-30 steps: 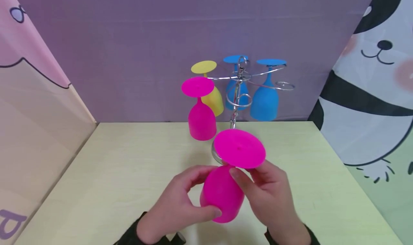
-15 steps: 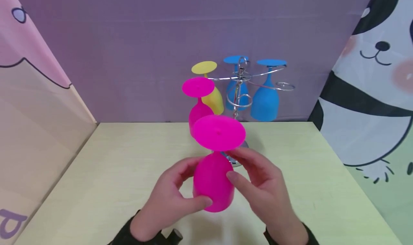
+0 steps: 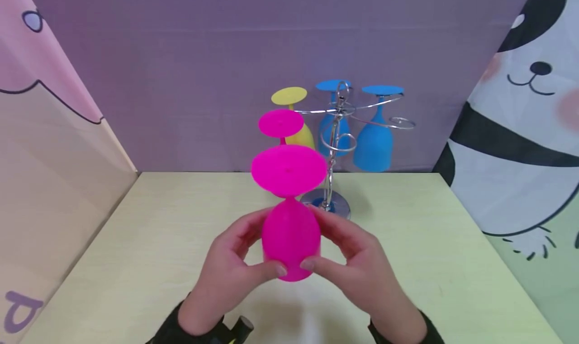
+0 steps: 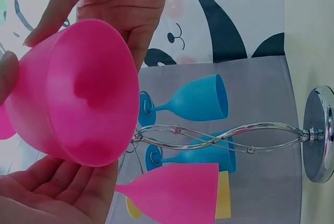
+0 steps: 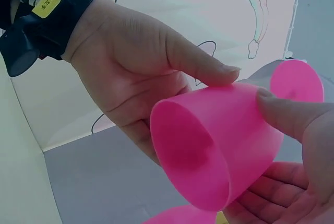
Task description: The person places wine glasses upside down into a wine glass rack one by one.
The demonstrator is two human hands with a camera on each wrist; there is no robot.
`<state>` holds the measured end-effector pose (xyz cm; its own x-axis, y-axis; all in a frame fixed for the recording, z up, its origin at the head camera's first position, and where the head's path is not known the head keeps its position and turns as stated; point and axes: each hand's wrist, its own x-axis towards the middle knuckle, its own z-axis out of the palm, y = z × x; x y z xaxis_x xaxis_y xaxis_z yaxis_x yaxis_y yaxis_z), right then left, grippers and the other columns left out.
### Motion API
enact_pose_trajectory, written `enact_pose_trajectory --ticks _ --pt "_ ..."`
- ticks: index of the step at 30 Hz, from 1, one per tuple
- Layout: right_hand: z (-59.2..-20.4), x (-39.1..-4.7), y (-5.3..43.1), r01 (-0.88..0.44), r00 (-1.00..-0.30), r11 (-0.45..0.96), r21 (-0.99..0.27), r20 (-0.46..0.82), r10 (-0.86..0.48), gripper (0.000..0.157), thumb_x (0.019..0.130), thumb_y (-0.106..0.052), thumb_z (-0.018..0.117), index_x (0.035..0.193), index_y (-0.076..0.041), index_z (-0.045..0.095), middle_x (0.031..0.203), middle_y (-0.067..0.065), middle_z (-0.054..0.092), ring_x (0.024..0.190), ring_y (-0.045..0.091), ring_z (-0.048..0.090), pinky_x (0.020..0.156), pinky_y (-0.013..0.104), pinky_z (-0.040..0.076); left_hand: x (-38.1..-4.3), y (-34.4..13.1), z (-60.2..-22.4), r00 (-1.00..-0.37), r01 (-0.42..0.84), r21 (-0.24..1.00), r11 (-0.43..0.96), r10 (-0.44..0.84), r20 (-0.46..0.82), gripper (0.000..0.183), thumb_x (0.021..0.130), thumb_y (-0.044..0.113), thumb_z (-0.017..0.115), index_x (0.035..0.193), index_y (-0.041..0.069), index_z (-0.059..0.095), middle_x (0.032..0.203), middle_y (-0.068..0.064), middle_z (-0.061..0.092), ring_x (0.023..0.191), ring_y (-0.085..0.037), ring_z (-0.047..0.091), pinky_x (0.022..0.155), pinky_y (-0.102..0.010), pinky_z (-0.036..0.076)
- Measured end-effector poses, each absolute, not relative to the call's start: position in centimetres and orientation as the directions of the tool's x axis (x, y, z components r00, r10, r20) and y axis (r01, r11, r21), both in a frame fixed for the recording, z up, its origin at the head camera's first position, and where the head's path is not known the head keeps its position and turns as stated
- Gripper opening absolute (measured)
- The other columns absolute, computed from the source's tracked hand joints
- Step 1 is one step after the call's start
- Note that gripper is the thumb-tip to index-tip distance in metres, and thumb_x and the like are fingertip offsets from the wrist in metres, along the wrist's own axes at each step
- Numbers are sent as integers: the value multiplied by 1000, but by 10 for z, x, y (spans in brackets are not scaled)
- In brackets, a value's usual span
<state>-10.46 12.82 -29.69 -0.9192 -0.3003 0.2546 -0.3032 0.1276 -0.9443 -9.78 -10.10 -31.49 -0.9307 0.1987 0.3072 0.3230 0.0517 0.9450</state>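
Note:
A pink plastic wine glass [image 3: 291, 238] is held upside down above the table, foot uppermost and bowl mouth downward. My left hand [image 3: 230, 271] grips the bowl from the left, thumb on its near side and fingers behind. From the right, my right hand [image 3: 355, 263] holds the same bowl, its thumb close to the left one. Beyond the hands stands a chrome glass rack [image 3: 333, 138] with curled rings. Upside down on it hang another pink glass [image 4: 177, 190], a yellow glass [image 3: 289, 96] and two blue glasses [image 3: 373, 143]. In the right wrist view, the held glass's hollow mouth [image 5: 188, 151] shows.
The rack's round base [image 3: 341, 205] rests on the pale wooden table [image 3: 181, 223]. An unoccupied ring [image 3: 402, 123] juts out on the rack's right. A purple backdrop [image 3: 181, 82] rises behind the table, with cartoon-printed panels [image 3: 506, 193] at both sides.
Both hands have shifted the pink glass left and upward in the head view, and it stands straighter. My right thumb has slid lower on the bowl. The rack and its glasses remain in place.

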Motion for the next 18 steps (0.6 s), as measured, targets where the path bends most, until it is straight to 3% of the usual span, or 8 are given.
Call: enact_pose_trajectory --ticks 18 --pt "-303 -107 126 -356 -903 113 -928 310 -298 63 90 -10 81 148 -19 57 139 -5 63 127 15 60 99 35 54 -101 -100 -316 -928 329 944 15 194 320 63 88 16 84 145 23 59 139 5 63 122 -18 63 99 -39 55"
